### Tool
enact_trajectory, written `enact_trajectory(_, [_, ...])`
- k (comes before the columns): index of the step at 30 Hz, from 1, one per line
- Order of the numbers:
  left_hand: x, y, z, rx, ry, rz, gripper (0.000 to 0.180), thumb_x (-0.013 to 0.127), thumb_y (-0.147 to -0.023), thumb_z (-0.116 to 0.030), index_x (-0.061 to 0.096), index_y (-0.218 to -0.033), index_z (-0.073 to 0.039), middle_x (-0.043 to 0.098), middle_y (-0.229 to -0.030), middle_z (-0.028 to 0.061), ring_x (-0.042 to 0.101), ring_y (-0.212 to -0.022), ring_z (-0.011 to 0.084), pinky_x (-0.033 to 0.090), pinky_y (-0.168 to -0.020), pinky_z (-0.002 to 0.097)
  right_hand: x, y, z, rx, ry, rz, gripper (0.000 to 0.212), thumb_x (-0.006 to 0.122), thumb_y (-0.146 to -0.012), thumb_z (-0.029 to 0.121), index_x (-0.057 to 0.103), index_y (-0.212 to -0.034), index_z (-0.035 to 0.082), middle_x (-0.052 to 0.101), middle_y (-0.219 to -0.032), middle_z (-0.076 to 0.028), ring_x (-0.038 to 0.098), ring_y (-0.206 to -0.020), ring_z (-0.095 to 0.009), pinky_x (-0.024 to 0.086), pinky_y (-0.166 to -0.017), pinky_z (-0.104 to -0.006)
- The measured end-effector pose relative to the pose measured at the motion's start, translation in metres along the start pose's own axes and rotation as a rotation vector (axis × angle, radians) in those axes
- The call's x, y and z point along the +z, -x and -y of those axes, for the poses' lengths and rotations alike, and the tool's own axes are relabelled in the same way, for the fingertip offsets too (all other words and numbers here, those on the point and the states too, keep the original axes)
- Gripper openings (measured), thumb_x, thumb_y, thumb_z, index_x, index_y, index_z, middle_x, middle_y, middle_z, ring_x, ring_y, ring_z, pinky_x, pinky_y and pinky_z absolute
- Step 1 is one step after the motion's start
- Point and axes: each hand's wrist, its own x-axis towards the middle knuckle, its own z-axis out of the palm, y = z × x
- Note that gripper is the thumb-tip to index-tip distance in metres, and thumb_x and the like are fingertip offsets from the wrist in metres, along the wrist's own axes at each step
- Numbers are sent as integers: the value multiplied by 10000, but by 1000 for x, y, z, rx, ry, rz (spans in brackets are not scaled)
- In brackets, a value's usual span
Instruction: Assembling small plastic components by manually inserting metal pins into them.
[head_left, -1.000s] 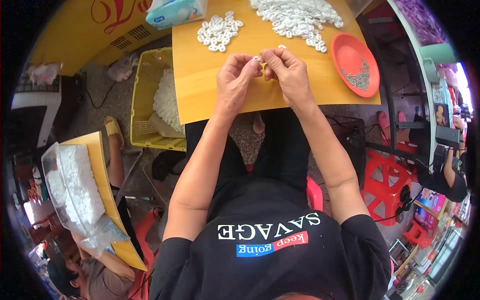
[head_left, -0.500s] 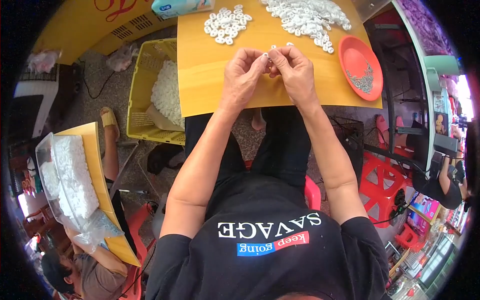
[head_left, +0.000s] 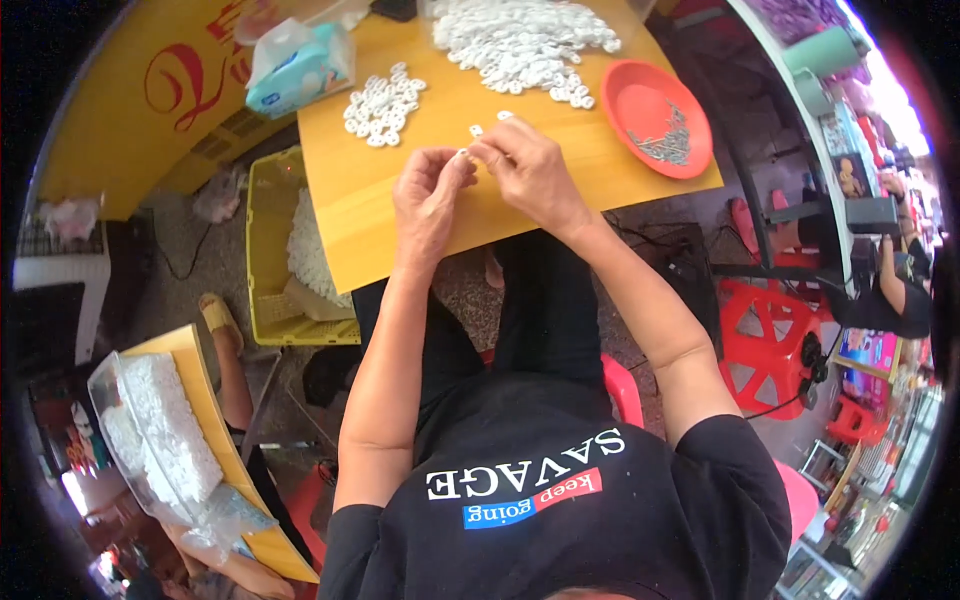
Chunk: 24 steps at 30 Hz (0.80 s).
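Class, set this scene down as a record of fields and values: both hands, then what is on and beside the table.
Left hand: fingers pinch a small white piece
Right hand: fingertips beside that piece; anything held is too small to tell
Surface: yellow, wood-like table
Left: small pile of white oval pieces
Far side: larger pile of similar white pieces
Right: round red dish holding thin grey metal pins
Beside table, left: yellow slatted plastic crate with white contents
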Motion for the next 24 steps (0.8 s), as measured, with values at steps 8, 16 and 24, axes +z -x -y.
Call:
enact_trajectory(8, [-2,-1,1,7,10,35,105,609,-931,-64,588,-986,23,639,-884,48,613,-777,109,505,-730,231,3,-2,-4,-160,52,36,89,633,-824,12,548,-822,-13,555,-780,-152,568,-747,-353,470,-644,-415])
enact_trajectory(16, [-2,-6,2,6,-34,49,112,603,-938,-75,588,-995,20,644,-885,56,614,-779,111,506,-735,238,6,2,-9,-30,3,-19,87,590,-849,58,576,-788,-2,552,-755,-154,574,-751,-345,478,-658,-424])
enact_trajectory(24, [-1,-2,1,8,0,22,122,606,-938,-86,585,-990,22,643,-872,55,608,-776,109,503,-734,234,-119,-22,-59,117,367,190,181,639,-870,183,673,-908,10,667,-878,-128,650,-831,-282,511,-710,-363])
